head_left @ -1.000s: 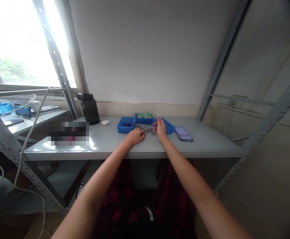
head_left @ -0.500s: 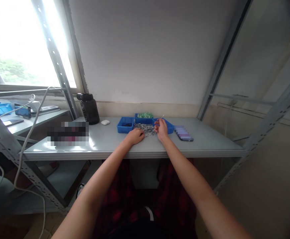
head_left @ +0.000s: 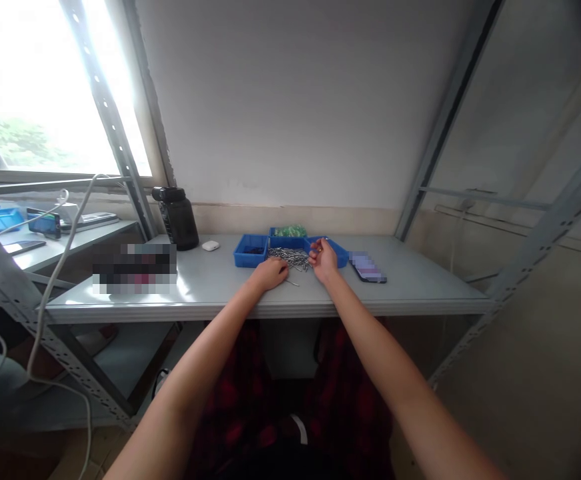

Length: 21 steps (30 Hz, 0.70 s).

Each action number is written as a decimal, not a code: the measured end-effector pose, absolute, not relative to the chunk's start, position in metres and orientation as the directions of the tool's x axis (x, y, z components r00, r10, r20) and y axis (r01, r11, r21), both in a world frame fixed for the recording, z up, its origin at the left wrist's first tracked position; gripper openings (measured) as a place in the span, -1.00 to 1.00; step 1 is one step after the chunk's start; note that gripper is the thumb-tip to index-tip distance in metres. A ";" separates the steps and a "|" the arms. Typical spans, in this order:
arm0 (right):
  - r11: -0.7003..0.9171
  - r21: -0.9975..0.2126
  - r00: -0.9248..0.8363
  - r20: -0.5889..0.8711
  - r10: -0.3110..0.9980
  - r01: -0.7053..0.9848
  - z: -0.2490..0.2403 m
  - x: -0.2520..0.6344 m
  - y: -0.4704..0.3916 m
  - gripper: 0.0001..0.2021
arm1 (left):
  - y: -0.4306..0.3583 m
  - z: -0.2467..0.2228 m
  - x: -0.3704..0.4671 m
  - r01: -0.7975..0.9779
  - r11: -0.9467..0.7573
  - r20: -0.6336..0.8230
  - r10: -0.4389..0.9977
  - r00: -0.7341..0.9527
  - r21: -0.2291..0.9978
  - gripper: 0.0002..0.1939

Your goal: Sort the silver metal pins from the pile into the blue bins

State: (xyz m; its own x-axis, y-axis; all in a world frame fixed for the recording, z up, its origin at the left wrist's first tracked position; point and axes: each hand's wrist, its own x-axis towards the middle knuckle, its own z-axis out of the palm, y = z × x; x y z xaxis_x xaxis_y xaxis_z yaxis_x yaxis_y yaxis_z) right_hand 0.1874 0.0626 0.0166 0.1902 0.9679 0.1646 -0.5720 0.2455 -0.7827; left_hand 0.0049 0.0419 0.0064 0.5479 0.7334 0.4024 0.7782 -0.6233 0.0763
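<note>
Metal pieces point(head_left: 296, 260) are heaped between the hands, probably for easy reach, blue trays point(head_left: 244, 262) alongside. Left hand point(head_left: 272, 273) rests at the heap's near-left edge, fingers curled, can't tell if gripping. Right hand point(head_left: 325, 261) is just right, fingers narrow, maybe pinching something tiny.

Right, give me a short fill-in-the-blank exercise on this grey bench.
The heap of thin silvery metal rods lies to the ____ of the right hand.
The black-edged phone lies to the ____ of that hand.
Crumpled green material sits in the rear tray, whose colour is ____.
Missing words: left; right; blue.
</note>
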 end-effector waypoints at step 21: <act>0.606 -0.548 -0.340 0.514 0.788 0.577 0.010 0.169 0.032 -0.58 | 0.031 0.012 0.011 0.805 -0.594 0.292 0.769 0.569 -0.003 -0.63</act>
State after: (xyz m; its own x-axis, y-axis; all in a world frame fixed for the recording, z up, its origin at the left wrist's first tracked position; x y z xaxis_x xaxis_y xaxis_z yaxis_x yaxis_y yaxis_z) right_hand 0.1690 0.0317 0.0101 -0.3400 0.7878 0.5136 0.5767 0.6061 -0.5478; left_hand 0.0110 0.0310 0.0121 0.5686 0.7692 0.2916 0.8048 -0.5935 -0.0035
